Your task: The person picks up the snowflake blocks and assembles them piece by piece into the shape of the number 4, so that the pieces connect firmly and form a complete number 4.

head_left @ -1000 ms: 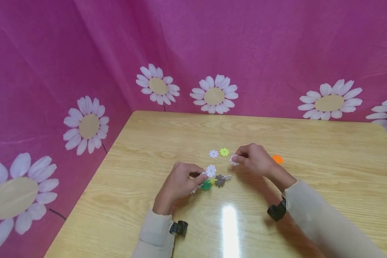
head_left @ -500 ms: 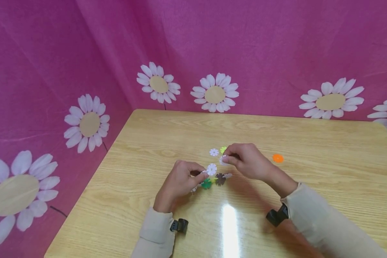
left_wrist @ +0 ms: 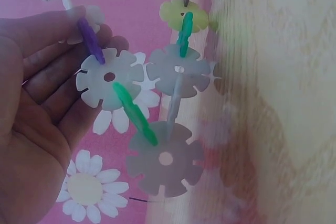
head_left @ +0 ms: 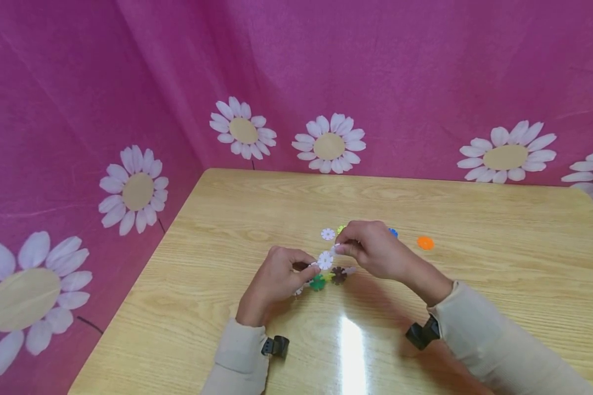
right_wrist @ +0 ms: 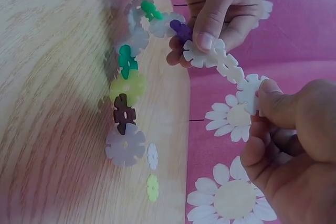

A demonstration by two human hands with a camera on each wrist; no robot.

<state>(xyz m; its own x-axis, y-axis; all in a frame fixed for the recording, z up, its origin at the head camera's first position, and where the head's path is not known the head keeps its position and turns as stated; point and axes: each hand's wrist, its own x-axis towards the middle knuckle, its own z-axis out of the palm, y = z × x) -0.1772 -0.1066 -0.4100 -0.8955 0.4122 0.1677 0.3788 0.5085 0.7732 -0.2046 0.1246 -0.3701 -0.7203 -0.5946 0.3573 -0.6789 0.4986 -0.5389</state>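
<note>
Notched plastic snowflake discs are slotted together into a curved chain. My left hand (head_left: 279, 280) pinches a white disc (right_wrist: 202, 56) of it, beside a purple disc (left_wrist: 90, 40). From there another white disc (head_left: 325, 260) sticks out toward my right hand (head_left: 375, 249). Between thumb and fingers, the right hand pinches one more white disc (right_wrist: 249, 93), its edge meeting that white disc's edge. The chain's other arm curves round below, through a green disc (right_wrist: 126, 61), a yellow disc (left_wrist: 182, 15) and a dark brown disc (head_left: 339, 275), to a pale disc (right_wrist: 125, 145) at its end.
Loose discs lie on the wooden table (head_left: 499, 263): a white one (head_left: 328, 234) and a yellow-green one (head_left: 341, 229) beyond the hands, a blue one (head_left: 393, 232) partly behind the right hand, and an orange one (head_left: 425, 243) farther right. A pink flowered cloth (head_left: 405, 71) hangs behind.
My right hand has moved left with its white disc, up to the chain's upper white disc. The blue disc has come into sight behind it. The left hand has stayed nearly still.
</note>
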